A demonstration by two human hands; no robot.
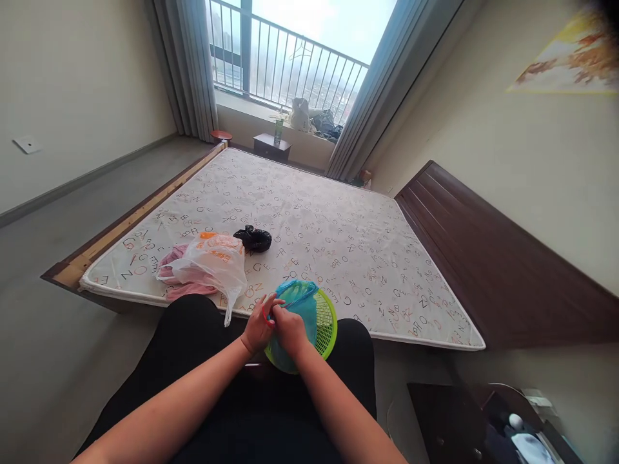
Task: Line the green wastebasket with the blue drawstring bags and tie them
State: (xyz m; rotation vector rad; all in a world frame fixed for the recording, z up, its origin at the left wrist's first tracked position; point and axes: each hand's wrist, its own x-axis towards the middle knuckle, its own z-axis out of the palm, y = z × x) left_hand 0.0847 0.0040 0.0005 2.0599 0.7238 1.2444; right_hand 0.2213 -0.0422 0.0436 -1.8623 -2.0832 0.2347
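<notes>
Two hands at work on a blue bag (pixel 300 295), which lies in and over the rim of a green basket (pixel 329 322) between the legs, near the mattress (pixel 319 212). Step in hand looks like handling the bag's edge; next move would call for keeping the thin film pinched. Right hand (pixel 290 330): fingers curled closed on the bag's edge. Left hand (pixel 257 330): fingers partly bent, meeting the right's, cannot tell if gripping. Bag sits just beside and under the fingertips

black trousers (pixel 193 335) | dark top (pixel 261 432) | bare forearms (pixel 188 399) | bare hands (pixel 291 327)
</notes>
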